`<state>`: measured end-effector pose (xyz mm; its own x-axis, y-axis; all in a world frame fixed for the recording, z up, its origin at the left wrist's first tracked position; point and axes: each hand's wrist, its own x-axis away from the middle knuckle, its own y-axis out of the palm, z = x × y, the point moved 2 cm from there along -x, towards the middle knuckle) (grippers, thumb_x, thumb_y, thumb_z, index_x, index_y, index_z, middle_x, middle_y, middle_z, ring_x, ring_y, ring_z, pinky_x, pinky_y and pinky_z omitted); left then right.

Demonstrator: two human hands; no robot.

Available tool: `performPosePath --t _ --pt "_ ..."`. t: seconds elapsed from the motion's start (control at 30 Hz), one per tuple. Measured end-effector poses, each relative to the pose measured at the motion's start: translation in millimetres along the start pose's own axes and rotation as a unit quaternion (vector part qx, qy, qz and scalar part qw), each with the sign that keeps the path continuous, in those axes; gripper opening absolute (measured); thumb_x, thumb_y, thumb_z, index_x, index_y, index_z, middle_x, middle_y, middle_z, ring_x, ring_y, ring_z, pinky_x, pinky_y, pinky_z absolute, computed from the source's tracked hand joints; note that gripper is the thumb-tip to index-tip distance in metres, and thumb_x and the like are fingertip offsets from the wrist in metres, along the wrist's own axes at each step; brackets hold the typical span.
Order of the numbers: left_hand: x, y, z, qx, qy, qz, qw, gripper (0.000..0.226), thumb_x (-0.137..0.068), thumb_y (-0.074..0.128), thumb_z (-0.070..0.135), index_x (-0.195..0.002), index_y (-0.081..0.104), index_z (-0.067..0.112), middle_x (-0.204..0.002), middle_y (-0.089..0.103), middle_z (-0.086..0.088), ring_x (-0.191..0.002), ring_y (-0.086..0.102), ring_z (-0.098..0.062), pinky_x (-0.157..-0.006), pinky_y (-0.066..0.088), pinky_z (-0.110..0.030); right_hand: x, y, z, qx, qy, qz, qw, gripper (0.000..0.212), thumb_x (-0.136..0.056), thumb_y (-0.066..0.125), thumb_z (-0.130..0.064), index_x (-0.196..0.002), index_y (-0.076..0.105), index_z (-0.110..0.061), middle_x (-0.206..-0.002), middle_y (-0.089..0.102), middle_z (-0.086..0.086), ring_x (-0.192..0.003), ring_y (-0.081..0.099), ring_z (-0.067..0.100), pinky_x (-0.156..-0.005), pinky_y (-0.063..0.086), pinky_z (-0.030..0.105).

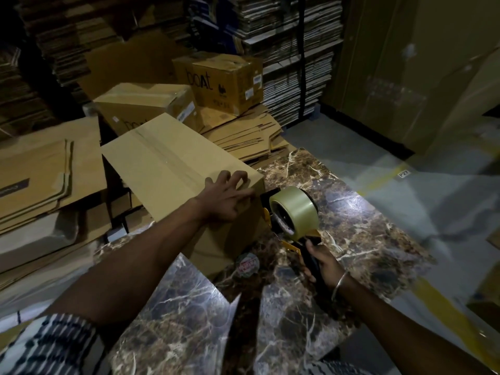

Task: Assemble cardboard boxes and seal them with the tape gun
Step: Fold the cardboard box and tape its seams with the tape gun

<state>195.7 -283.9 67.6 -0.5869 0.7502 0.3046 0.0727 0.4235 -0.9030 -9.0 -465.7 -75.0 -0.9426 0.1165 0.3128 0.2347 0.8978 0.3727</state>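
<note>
Cardboard box [173, 169] sits on the marble-look table [351, 212], far-left part overhanging the table edge. Left hand [226, 197] rests on box top w/ fingers spread, gripping nothing. Right hand [323, 263] grips the tape gun [293, 215] handle; gun's front touches box's right end, near corner. Bare tabletop to the right & near. Flat cardboard stacks [243, 136] crowd left & far sides. Tape roll is glossy, clear.

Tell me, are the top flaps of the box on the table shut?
Shut: the box top lies flat, flaps meeting along a centre seam under the left hand.
</note>
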Motion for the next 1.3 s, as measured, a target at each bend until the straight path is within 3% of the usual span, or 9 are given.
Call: performPosePath --t 0.17,0.33,0.47,0.6,0.7,0.97,1.07,1.2,1.3 --pt "-0.5 12.8 -0.3 0.08 -0.02 0.036 0.996 0.074 -0.084 0.055 0.05 -0.145 0.014 0.053 -0.152 0.01 -0.002 -0.137 0.015 -0.035 -0.097 0.036 -0.054 1.8 1.4 -6.1 -0.021 -0.011 -0.003 1.0 0.086 -0.06 0.079 -0.074 -0.074 0.054 0.007 -0.044 0.043 0.011 -0.027 0.033 0.015 -0.035 0.024 0.017" --pt "5.3 16.6 2.4 0.168 -0.064 0.058 0.982 0.088 -0.088 0.063 0.042 -0.156 0.008 0.043 -0.157 0.012 0.002 -0.142 0.013 -0.033 -0.107 0.026 -0.053 -0.4 2.3 -18.0 -0.057 0.019 -0.001 0.998 0.072 -0.068 0.075 -0.068 -0.074 0.051 0.0 -0.047 0.043 0.011 -0.028 0.033 0.015 -0.035 0.024 0.017" --pt "9.3 16.9 2.6 0.193 -0.082 0.051 0.976 0.107 -0.082 0.07 0.028 -0.159 -0.004 0.034 -0.161 0.003 0.002 -0.146 0.007 -0.03 -0.115 0.016 -0.051 -12.1 2.8 -29.8 -0.063 0.007 0.005 0.998 0.053 -0.094 0.052 -0.05 -0.081 0.056 0.002 -0.046 0.043 0.011 -0.027 0.032 0.017 -0.036 0.017 0.025" --pt "9.7 19.7 9.9 0.178 -0.087 0.038 0.979 0.11 -0.085 0.07 0.027 -0.158 -0.013 0.032 -0.166 -0.015 0.003 -0.153 -0.007 -0.023 -0.122 -0.001 -0.057 -21.9 8.9 -45.0 -0.061 0.022 -0.014 0.998 0.074 -0.064 0.078 -0.071 -0.084 0.058 -0.002 -0.048 0.043 0.013 -0.029 0.035 0.02 -0.034 0.03 0.02" --pt "10.3 23.5 10.8 0.18 -0.085 0.036 0.979 0.108 -0.087 0.068 0.026 -0.157 -0.014 0.037 -0.165 -0.02 0.006 -0.153 -0.011 -0.018 -0.122 0.002 -0.058 -26.9 15.1 -60.0 -0.058 0.03 -0.029 0.997 0.074 -0.052 0.084 -0.071 -0.08 0.058 -0.008 -0.052 0.046 0.009 -0.032 0.038 0.017 -0.035 0.03 0.018" --pt "26.0 28.2 17.2 0.18 -0.004 0.062 0.982 0.092 -0.094 0.054 0.028 -0.152 -0.017 0.036 -0.161 -0.02 0.008 -0.153 -0.009 -0.018 -0.119 0.009 -0.059 -49.3 43.1 -93.8 -0.044 0.055 -0.094 0.993 0.072 -0.067 0.069 -0.078 -0.087 0.062 -0.008 -0.053 0.046 0.008 -0.036 0.04 0.017 -0.037 0.032 0.022" --pt "38.1 29.8 27.4 0.182 0.022 0.065 0.981 0.084 -0.096 0.05 0.022 -0.151 -0.013 0.03 -0.16 -0.016 0.007 -0.152 -0.011 -0.015 -0.12 0.005 -0.056 -54.4 61.2 -103.8 -0.033 0.06 -0.112 0.991 0.081 -0.061 0.069 -0.084 -0.083 0.059 -0.007 -0.051 0.045 0.008 -0.035 0.039 0.018 -0.037 0.033 0.023" --pt "54.2 37.3 44.3 0.122 0.021 0.022 0.992 0.09 -0.095 0.05 0.019 -0.151 -0.02 0.026 -0.161 -0.016 0.004 -0.15 -0.013 -0.011 -0.122 0.0 -0.049 -57.6 85.2 -118.6 -0.009 0.078 -0.149 0.986 0.069 -0.079 0.045 -0.073 -0.075 0.056 -0.005 -0.051 0.045 0.006 -0.034 0.038 0.015 -0.037 0.033 0.021" --pt "73.2 49.3 59.5 0.086 -0.009 0.062 0.994 0.104 -0.082 0.069 0.023 -0.158 -0.001 0.016 -0.166 0.012 -0.005 -0.153 0.011 -0.017 -0.122 0.017 -0.049 -61.8 100.6 -123.9 0.007 0.096 -0.183 0.978 0.071 -0.079 0.04 -0.074 -0.076 0.058 -0.005 -0.052 0.046 0.007 -0.034 0.041 0.015 -0.035 0.035 0.021"
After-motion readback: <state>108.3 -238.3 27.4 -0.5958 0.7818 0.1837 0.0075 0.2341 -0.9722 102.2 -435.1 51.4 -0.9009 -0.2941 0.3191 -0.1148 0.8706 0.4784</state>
